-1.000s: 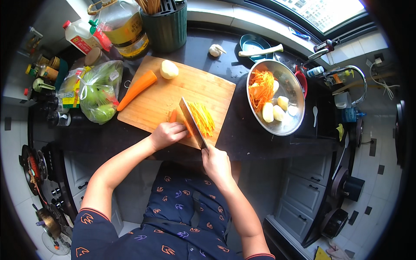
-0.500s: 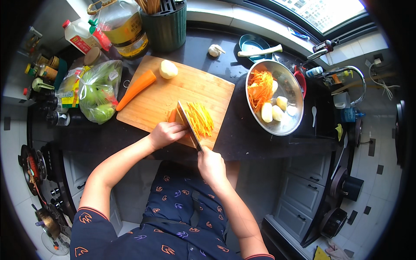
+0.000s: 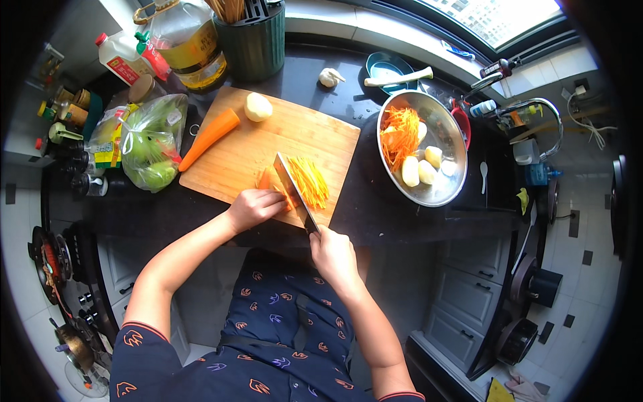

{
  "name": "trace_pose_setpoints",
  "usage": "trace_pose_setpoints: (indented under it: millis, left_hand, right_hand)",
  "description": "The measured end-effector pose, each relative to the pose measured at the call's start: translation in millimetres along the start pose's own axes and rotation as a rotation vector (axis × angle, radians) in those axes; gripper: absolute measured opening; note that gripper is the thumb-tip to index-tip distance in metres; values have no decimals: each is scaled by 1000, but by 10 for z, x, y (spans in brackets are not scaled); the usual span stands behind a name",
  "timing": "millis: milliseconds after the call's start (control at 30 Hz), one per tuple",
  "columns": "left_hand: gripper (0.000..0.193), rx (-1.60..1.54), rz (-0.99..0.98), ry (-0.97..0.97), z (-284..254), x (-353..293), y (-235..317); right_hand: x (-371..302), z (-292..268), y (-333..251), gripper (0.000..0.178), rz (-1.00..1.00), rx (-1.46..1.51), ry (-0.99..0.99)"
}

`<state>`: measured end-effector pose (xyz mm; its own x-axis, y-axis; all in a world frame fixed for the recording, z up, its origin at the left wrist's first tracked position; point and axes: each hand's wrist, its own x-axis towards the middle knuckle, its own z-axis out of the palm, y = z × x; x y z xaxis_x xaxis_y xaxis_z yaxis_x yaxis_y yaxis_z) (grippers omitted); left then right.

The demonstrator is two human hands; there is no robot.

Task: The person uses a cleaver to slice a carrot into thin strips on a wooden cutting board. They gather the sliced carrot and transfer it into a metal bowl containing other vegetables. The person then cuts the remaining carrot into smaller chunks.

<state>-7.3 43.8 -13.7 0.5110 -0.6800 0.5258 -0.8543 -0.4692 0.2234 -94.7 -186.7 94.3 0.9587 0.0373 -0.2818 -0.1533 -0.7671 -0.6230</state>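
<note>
My left hand [image 3: 254, 206] is closed, its curled fingers pressing a piece of carrot [image 3: 266, 178] onto the wooden cutting board [image 3: 298, 124]. A broad-bladed kitchen knife [image 3: 293, 187] stands against the carrot beside those fingers, its handle gripped in my right hand [image 3: 333, 253]. Just right of the blade lies a heap of carrot shreds [image 3: 310, 181]. A long peeled carrot [image 3: 209, 139] rests along the board's left edge, and a peeled potato [image 3: 258, 107] sits at its far side. The underside of the held carrot piece is hidden by my fingers.
Right of the board, a steel bowl [image 3: 439, 124] holds carrot shreds and several peeled potatoes. Behind it are a teal dish [image 3: 388, 65] with a pale stalk across it and a garlic bulb [image 3: 329, 77]. A bag of green vegetables [image 3: 153, 144] stands left, an oil jug [image 3: 191, 50] behind.
My right hand and the knife handle have shifted slightly to the right, so the blade slants more. My left hand stays on the carrot piece. The whole view has shifted a little.
</note>
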Motion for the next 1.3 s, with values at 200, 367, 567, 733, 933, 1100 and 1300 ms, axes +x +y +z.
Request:
trace_pose_setpoints:
  millis: [200, 367, 567, 733, 933, 1100, 1300]
  left_hand:
    - [18, -1, 18, 5, -22, 2, 55]
    - [19, -15, 1, -17, 5, -13, 55]
    - [20, -3, 15, -17, -7, 0, 61]
    - [18, 3, 9, 5, -9, 31, 63]
    - [16, -8, 10, -9, 8, 38, 58]
    - [19, -21, -31, -81, -8, 9, 59]
    - [24, 6, -10, -44, -99, 10, 116]
  right_hand:
    - [-44, 76, 81, 16, -38, -1, 7]
    - [-39, 47, 48, 17, -29, -22, -14]
    - [-48, 17, 23, 16, -11, -10, -14]
    - [-50, 49, 50, 16, -10, -31, -20]
    - [-23, 123, 37, 16, -19, -71, -5]
    - [181, 273, 157, 18, -30, -48, 28]
    - [51, 232, 167, 17, 12, 119, 105]
